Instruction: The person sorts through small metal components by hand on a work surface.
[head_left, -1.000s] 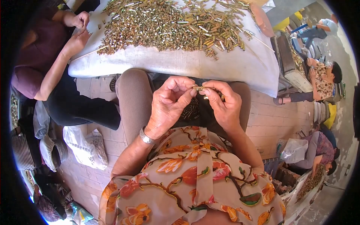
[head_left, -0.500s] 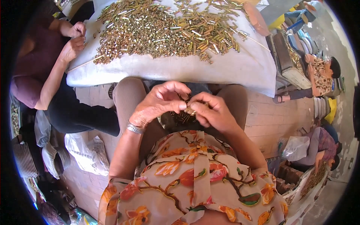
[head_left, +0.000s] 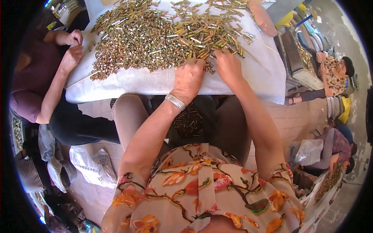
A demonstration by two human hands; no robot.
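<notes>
A wide pile of small brass-coloured and silvery metal pieces (head_left: 136,44), short rings and longer tubes, lies on a white-covered table (head_left: 147,82). At the pile's near edge my left hand (head_left: 189,75) bends its fingers down among the pieces, fingertips hidden. Just right of it my right hand (head_left: 228,66) presses its thumb and fingers together at the longer tubes; what they hold is too small to make out. Below the table edge, a dark container (head_left: 190,120) with thin metal pieces sits between my knees.
Another person's hands (head_left: 74,54) work at the table's left side. Thin sticks lie at both ends of the pile. A white plastic bag (head_left: 93,165) stands on the floor at left. At right are wooden boxes (head_left: 307,79) and more seated people.
Both hands have moved from above my lap, where they held small metal pieces together, forward to the pile on the table. The container on my lap is now uncovered.
</notes>
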